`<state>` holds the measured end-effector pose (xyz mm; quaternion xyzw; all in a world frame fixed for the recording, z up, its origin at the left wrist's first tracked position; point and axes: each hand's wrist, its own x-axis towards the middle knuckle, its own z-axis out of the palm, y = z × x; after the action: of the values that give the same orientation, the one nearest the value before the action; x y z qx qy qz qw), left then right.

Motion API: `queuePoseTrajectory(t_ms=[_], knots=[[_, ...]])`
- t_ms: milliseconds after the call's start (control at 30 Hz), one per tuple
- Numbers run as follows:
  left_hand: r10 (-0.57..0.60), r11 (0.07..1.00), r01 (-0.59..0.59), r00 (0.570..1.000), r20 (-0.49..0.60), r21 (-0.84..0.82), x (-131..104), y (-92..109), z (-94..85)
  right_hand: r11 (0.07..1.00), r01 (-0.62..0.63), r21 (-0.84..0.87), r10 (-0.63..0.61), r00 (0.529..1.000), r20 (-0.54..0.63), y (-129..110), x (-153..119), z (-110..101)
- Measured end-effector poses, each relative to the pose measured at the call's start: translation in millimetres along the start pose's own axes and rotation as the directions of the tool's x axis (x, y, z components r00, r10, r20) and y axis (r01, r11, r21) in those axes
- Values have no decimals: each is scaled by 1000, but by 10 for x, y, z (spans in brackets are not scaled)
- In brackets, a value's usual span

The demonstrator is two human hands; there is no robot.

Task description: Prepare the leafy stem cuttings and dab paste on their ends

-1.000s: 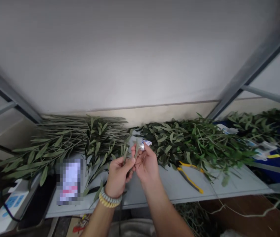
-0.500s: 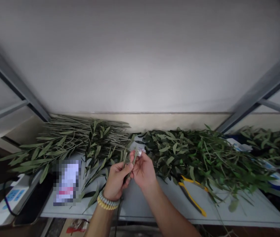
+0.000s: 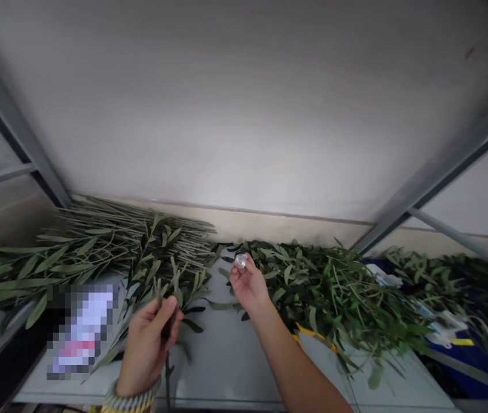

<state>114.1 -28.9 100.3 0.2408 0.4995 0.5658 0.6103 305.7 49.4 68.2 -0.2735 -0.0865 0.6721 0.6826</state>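
My left hand [image 3: 151,335], with coiled bands at its wrist, pinches several green stems [image 3: 167,292] whose tips stick up past the thumb and whose lower end hangs below the fist. To its right and apart from it, my right hand [image 3: 248,284] is closed around a small shiny clear item [image 3: 241,261] held at the fingertips; it looks like a roll of clear tape. Behind my left hand lies a pile of bare stems [image 3: 140,221] with long leaves. A heap of leafy green branches [image 3: 339,287] spreads to the right of my right hand.
A blurred-out screen [image 3: 86,327] lies on the grey table [image 3: 222,367] at the left. Yellow-handled pliers [image 3: 313,334] are partly covered by my right forearm and leaves. Metal posts [image 3: 24,120] stand at both sides before the pale wall. Blue material [image 3: 480,367] is at the far right.
My hands have come apart; my left hand has moved left and down with the stems, while my right keeps the shiny item. The view has shifted, and my forearm now covers part of the pliers.
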Motion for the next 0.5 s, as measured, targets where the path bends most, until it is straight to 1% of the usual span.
queuePoseTrajectory(t_ms=[67,167,333,433,500], knots=[[18,1000,-18,1000,13,6,26,-58,53,999,38,-9,-39,998,-43,-2,138,47],[25,999,-25,999,22,30,49,-138,83,999,51,-18,-52,997,-61,1,356,77],[74,995,-74,997,12,70,98,-179,-12,998,28,-62,-32,997,-74,51,612,50],[61,995,-59,998,-15,78,158,-183,-56,993,62,-97,-70,995,-75,78,728,27],[60,996,-58,998,-31,70,181,-198,-68,984,100,-147,-116,988,-105,116,815,4]])
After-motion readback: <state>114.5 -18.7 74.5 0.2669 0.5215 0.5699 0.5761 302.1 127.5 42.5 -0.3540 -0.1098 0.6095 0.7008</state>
